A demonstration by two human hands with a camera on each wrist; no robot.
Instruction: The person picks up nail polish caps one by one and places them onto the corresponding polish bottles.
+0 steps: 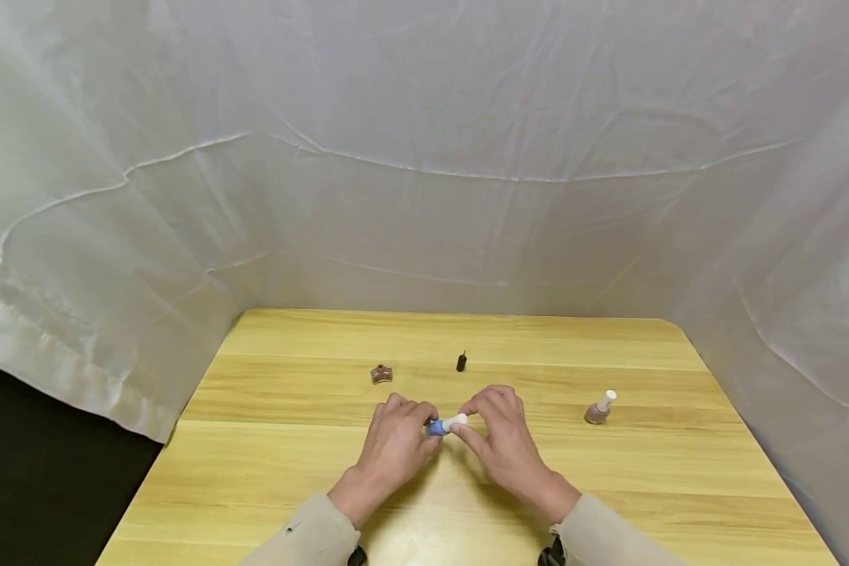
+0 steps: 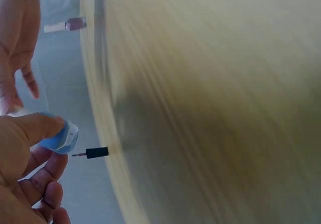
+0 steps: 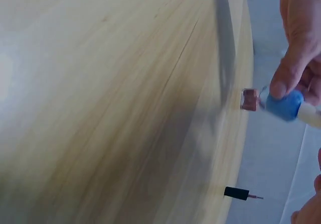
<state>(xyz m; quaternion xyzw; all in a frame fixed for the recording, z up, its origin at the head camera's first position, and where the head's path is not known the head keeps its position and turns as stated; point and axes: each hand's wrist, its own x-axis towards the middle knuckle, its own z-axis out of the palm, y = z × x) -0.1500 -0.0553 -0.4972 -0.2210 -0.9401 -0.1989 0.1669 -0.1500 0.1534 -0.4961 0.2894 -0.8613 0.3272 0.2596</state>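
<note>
The left hand covers part of the blue bottle; in the right wrist view the white cap and right hand run off the edge, and the head view's bottom crops the tabletop

Creased pale cloth hangs behind the wooden table.

This is a curtained-off booth: creased, pale grey, satiny sheeting hangs behind and along both sides of a yellowish, wood-grain tabletop with rounded far corners. Whether a home, workshop or studio surrounds it cannot be told.
</note>
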